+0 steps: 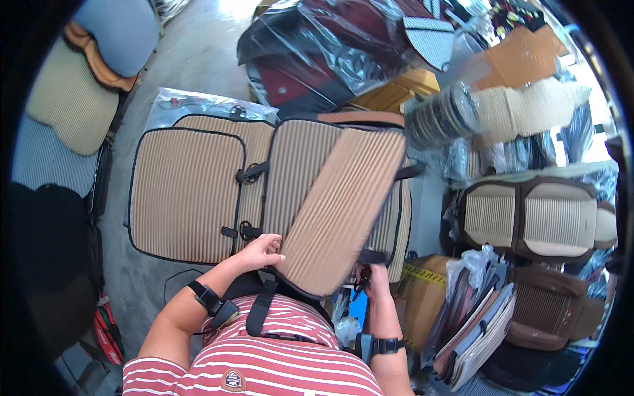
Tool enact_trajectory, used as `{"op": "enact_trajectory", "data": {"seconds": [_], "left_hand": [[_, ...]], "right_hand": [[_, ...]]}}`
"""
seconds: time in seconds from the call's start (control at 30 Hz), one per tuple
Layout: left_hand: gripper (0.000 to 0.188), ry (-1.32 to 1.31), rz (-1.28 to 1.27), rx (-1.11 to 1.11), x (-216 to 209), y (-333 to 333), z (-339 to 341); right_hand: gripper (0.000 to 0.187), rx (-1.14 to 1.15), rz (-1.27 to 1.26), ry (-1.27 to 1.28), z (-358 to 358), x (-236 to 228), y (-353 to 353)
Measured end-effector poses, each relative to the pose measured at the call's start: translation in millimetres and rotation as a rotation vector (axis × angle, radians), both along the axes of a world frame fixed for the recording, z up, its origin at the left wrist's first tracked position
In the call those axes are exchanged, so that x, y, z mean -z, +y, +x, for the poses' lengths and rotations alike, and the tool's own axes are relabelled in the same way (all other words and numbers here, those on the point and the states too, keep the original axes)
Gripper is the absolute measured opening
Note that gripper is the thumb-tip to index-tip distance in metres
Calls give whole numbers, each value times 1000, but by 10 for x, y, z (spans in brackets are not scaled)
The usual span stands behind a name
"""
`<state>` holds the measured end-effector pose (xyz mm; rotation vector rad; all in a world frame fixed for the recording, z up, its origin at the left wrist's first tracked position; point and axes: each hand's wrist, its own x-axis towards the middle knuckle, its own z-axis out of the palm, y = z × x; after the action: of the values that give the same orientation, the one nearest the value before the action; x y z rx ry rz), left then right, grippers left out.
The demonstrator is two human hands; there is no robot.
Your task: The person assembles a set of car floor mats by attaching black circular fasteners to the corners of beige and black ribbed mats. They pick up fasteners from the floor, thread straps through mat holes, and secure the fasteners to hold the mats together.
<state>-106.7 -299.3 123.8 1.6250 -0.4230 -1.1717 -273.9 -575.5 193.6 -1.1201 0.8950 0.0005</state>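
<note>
A tan striped seat cover panel point(347, 211) with dark edging lies tilted over a greyish striped panel point(297, 152) in front of me. My left hand point(259, 253) is at its lower left edge, fingers curled and thumb against the edge. Close to the lower right corner, my right hand point(375, 280) is closed around a small dark item, which looks like a strap end or hook but is partly hidden. A black strap point(373, 256) sticks out from that corner just above the hand. Another tan striped panel point(188, 195) lies flat to the left, with black straps and round clips beside it.
Plastic-wrapped dark red covers point(317, 59) are heaped at the far side. Stacked covers point(69, 99) stand at the left. A cardboard box point(422, 300), folded covers point(472, 336) and a brown-and-beige seat cover point(535, 218) are at the right. Black straps point(263, 309) hang at my waist.
</note>
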Motion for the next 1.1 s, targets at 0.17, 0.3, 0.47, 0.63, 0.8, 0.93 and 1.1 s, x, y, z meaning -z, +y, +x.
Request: {"op": "enact_trajectory", "data": {"seconds": [0.17,0.3,0.47,0.63,0.8,0.93,1.1], "left_hand": [[59,-707,23,88,-252,-582,-161],[53,-817,-49,297,-410,-1141,-197],[47,-595,-156,542,-359,-1806,-515],[44,-626,-173,584,-240,-2142,-728],[37,-586,-168,620,-500,-2284,-744],[40,-752,-205,619,-405,-2303,-768],[36,216,-74,317,-517,-2219,-668]], "right_hand": [[36,153,-63,199,-456,707,-301],[43,191,79,147,-427,598,-292],[49,230,143,116,-416,526,-298],[43,235,158,114,-376,590,-301],[51,196,-77,45,-510,775,-383],[53,189,-157,83,-371,660,-349],[57,434,328,125,-422,448,-583]]}}
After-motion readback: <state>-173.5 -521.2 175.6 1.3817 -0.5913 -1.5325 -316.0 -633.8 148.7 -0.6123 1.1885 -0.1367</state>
